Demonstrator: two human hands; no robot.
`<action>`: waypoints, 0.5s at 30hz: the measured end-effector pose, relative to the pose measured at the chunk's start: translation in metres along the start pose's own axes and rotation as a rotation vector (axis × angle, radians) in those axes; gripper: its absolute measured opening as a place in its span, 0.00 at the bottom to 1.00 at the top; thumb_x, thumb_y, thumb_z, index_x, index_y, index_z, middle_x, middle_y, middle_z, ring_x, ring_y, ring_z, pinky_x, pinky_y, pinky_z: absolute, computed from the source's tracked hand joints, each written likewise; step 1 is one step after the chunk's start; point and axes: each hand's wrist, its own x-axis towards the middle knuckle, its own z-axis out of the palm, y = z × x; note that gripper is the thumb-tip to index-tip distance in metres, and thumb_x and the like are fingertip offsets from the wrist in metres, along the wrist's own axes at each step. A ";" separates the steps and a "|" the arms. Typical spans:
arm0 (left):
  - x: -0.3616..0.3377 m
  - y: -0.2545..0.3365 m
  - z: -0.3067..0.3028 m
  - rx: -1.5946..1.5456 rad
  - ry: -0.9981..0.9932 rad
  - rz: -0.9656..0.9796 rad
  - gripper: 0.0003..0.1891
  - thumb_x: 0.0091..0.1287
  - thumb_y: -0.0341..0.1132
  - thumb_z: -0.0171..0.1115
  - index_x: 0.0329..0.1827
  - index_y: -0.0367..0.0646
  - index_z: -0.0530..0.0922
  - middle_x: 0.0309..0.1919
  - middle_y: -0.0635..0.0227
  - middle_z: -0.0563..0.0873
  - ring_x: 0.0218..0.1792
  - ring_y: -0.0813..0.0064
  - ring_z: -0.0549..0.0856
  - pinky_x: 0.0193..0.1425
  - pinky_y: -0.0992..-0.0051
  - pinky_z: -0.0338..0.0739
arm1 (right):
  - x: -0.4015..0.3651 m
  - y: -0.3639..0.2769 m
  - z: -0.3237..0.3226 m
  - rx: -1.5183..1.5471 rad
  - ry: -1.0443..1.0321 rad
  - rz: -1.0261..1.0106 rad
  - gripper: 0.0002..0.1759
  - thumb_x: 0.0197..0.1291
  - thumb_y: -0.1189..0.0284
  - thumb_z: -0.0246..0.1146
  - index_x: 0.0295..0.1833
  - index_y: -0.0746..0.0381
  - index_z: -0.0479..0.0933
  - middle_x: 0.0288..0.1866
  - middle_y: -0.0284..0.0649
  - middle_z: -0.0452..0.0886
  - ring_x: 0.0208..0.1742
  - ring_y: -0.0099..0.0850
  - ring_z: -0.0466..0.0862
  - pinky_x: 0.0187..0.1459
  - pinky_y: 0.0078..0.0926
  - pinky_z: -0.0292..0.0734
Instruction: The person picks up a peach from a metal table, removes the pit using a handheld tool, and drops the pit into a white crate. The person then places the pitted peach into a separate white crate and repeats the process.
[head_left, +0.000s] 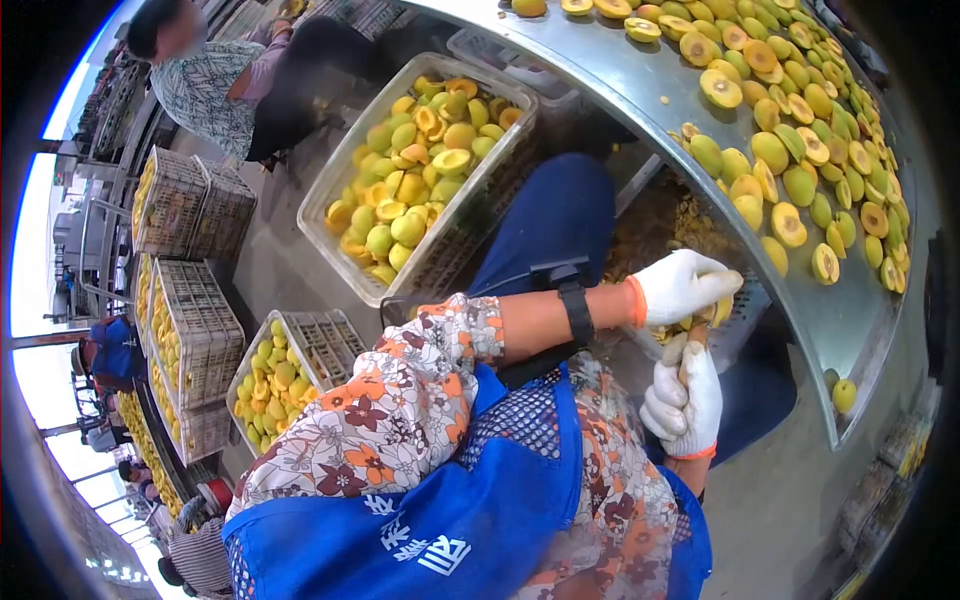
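My left hand (690,288), in a white glove with an orange cuff, has its fingers bent round a yellow apricot half (719,312), mostly hidden by the glove. Just below it, my right hand (684,402), also gloved, is closed round a small tool with a brown handle (697,335). The tool points up at the fruit, and its tip is hidden there. Both hands are close together over my lap, near the edge of a metal table (640,90). Halved apricots (788,225) lie spread on that table, many with pits showing.
To the left stands a large plastic crate (318,190) full of apricot halves. Another filled crate (325,345) and stacked crates (200,300) are farther left. Below the table edge lies a pile of small brownish pieces (690,225). A co-worker (210,95) sits at upper left.
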 end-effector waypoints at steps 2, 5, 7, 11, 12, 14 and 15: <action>-0.007 -0.002 0.001 -0.134 -0.036 0.030 0.19 0.79 0.45 0.56 0.40 0.38 0.85 0.31 0.69 0.88 0.35 0.80 0.83 0.44 0.76 0.79 | 0.000 -0.003 -0.004 0.098 -0.050 0.041 0.14 0.82 0.57 0.50 0.51 0.55 0.73 0.18 0.29 0.63 0.08 0.19 0.58 0.09 0.19 0.50; -0.015 -0.002 0.007 -0.111 0.149 0.237 0.20 0.80 0.46 0.54 0.41 0.38 0.85 0.31 0.68 0.87 0.34 0.82 0.82 0.43 0.77 0.78 | 0.003 -0.006 -0.005 0.259 -0.174 0.138 0.15 0.82 0.56 0.49 0.53 0.54 0.74 0.18 0.28 0.62 0.08 0.18 0.58 0.10 0.20 0.49; -0.014 0.007 0.005 -0.342 0.134 0.146 0.22 0.82 0.48 0.51 0.41 0.37 0.84 0.29 0.67 0.86 0.33 0.81 0.83 0.41 0.78 0.78 | 0.008 -0.008 -0.003 0.343 -0.289 0.159 0.15 0.83 0.57 0.48 0.54 0.55 0.73 0.18 0.29 0.62 0.08 0.18 0.57 0.10 0.20 0.49; -0.030 0.025 0.000 -0.445 0.321 0.112 0.29 0.83 0.55 0.44 0.42 0.36 0.82 0.28 0.64 0.86 0.30 0.76 0.84 0.39 0.76 0.79 | 0.016 -0.012 0.015 0.141 -0.353 0.130 0.13 0.80 0.58 0.54 0.54 0.56 0.72 0.18 0.29 0.62 0.08 0.18 0.56 0.10 0.20 0.49; -0.029 0.029 -0.008 -0.595 0.396 0.008 0.31 0.82 0.59 0.43 0.43 0.38 0.82 0.28 0.64 0.86 0.27 0.74 0.83 0.35 0.77 0.78 | 0.017 -0.011 0.021 0.044 -0.419 0.075 0.14 0.77 0.58 0.59 0.52 0.58 0.71 0.18 0.29 0.64 0.08 0.18 0.57 0.10 0.20 0.49; -0.029 0.035 -0.037 -0.758 0.527 -0.030 0.31 0.81 0.61 0.43 0.44 0.41 0.82 0.27 0.62 0.86 0.25 0.74 0.83 0.29 0.78 0.75 | 0.017 -0.009 0.032 -0.020 -0.404 0.097 0.16 0.76 0.59 0.62 0.51 0.60 0.71 0.18 0.30 0.65 0.09 0.18 0.58 0.10 0.20 0.50; -0.032 0.037 -0.055 -0.717 0.564 0.019 0.30 0.81 0.61 0.44 0.44 0.42 0.82 0.27 0.62 0.86 0.25 0.74 0.82 0.26 0.79 0.73 | 0.018 -0.007 0.034 -0.057 -0.337 0.088 0.14 0.76 0.60 0.61 0.50 0.59 0.70 0.18 0.29 0.64 0.10 0.18 0.59 0.11 0.19 0.51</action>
